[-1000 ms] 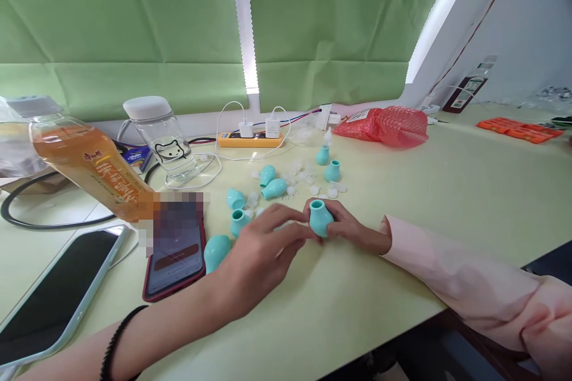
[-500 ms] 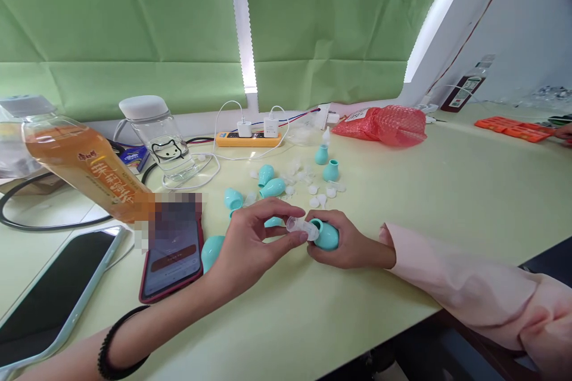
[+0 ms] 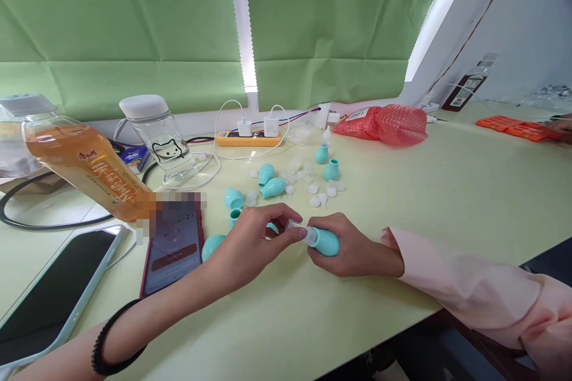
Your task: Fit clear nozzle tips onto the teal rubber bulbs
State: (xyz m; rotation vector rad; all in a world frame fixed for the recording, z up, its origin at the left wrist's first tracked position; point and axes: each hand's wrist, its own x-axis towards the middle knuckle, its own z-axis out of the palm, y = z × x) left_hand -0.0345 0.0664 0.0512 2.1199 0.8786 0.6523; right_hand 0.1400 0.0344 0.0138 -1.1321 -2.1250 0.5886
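Note:
Between the thumb and fingers of my left hand (image 3: 263,235) is a clear plastic tube (image 3: 298,228). Its right end sits at the mouth of a turquoise rubber bulb (image 3: 326,242), which my right hand (image 3: 351,245) wraps from the right, the mouth facing left. How deep the tube goes into the neck, I cannot tell. Beyond my hands lie several more turquoise bulbs (image 3: 272,187), some on their sides, some upright. Small clear and white plastic pieces (image 3: 314,189) are scattered among them. One bulb (image 3: 213,246) rests just left of my left wrist.
On the left are a tilted orange drink bottle (image 3: 84,161), a clear water bottle (image 3: 165,146) and two phones, one (image 3: 58,292) nearest me. A yellow power strip (image 3: 248,139) and red bubble wrap (image 3: 382,125) lie behind. Another person's hand (image 3: 560,128) is by an orange tray (image 3: 512,126).
The tube has straightened into line with the bulb and now meets its mouth. My right hand has shifted slightly down. At far right, the other person's hand reaches further in over the tray.

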